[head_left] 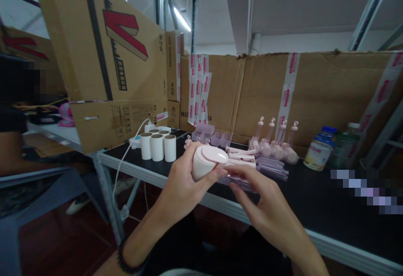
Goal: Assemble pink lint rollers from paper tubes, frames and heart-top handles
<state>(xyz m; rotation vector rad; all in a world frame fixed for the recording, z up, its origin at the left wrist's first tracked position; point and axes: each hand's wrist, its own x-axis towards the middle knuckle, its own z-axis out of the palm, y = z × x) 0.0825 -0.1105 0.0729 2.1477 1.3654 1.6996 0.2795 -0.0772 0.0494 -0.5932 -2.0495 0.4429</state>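
Observation:
My left hand (185,183) is wrapped round a pale pink and white rounded housing (203,169) with a glossy oval piece on top. Close by on its right is my right hand (261,192), thumb and forefinger apart, the forefinger reaching toward the housing's edge. Whether that fingertip touches it I cannot tell. Just behind the hands lie several pale pink tubular parts (241,157) and translucent purple parts (272,166). Pink parts with slim stems and ringed tips (278,145) stand farther back.
Several white cardboard tubes (157,148) stand at the left of the black table (315,213), beside a white cable (121,162). Purple trays (203,133) are at the back. A blue-capped bottle (319,148) and a green bottle (346,145) stand right. Another person (12,133) sits at left.

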